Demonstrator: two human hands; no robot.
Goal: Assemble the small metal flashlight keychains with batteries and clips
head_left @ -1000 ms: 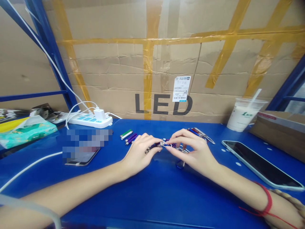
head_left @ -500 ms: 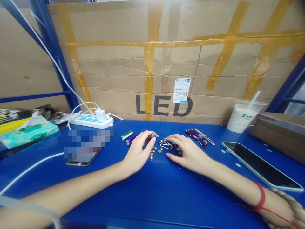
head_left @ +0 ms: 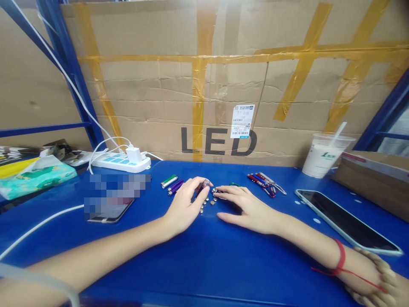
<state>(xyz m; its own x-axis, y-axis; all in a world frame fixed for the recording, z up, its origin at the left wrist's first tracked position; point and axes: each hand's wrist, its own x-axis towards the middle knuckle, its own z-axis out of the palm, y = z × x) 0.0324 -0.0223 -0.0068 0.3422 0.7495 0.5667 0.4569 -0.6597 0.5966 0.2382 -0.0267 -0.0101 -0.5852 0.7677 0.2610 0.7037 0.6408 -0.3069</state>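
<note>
My left hand is closed, its thumb and fingers pinching a small shiny, brownish object whose kind I cannot make out. Just below those fingertips, several small silver discs resembling button cells lie on the blue tabletop. My right hand is open, palm down with the fingers stretched out. It mostly covers a cluster of small metallic pieces, near its fingertips. Behind its knuckles a bit of green shows. Whether the right fingers touch anything beneath them is hidden.
Green and purple metal tubes lie left of my hands. Pen-like tubes with carabiners lie behind right. Two phones, a power strip, a tissue pack and a drink cup stand around. A large carton closes the back.
My right hand has slid slightly left over the cluster, covering a silver carabiner that showed before. A green piece now shows behind it. My left hand keeps its pinch in nearly the same place.
</note>
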